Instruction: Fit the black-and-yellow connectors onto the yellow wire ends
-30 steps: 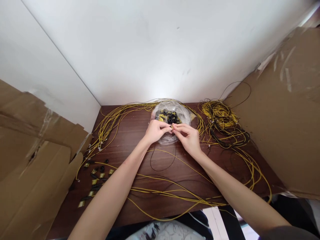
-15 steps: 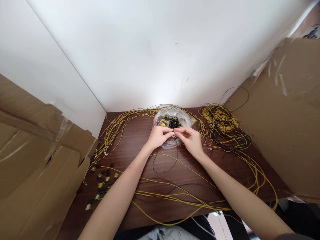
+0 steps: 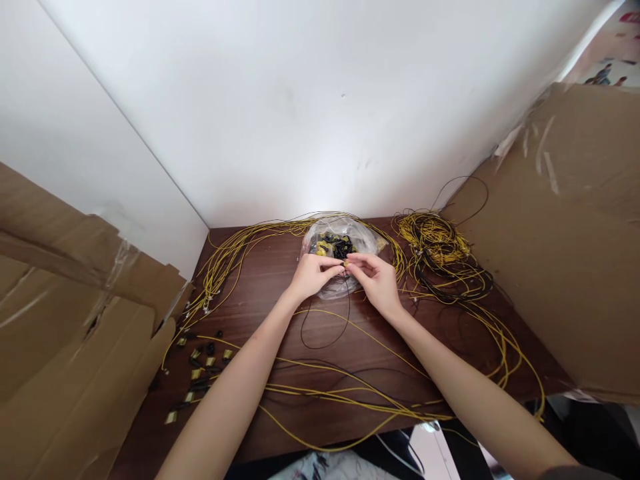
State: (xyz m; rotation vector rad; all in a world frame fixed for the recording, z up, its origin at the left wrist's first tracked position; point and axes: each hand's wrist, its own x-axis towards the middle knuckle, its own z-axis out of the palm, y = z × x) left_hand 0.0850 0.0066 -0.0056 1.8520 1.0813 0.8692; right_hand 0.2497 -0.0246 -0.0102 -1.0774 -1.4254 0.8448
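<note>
My left hand (image 3: 315,272) and my right hand (image 3: 375,277) meet in a pinch at the near side of a clear plastic bag (image 3: 367,237). Between their fingertips is a small yellow and black part (image 3: 345,264), mostly covered by the fingers. A thin black wire (image 3: 334,343) hangs from it and loops down onto the dark table. Inside the bag lie black and yellow pieces (image 3: 343,248), just beyond my fingers. Both hands are closed, with thumb and forefinger pressed together.
Yellow wires (image 3: 235,243) curve along the back left. A tangled coil (image 3: 435,240) of yellow and black wire lies at the right. Several black and yellow connectors (image 3: 196,375) sit at the left. Cardboard (image 3: 555,247) stands on both sides, a white wall (image 3: 300,113) behind.
The view has shifted slightly, moving the scene a little left and down. My fingers have shifted slightly around the small part, and more of its yellow shows. Both hands keep their pinch.
</note>
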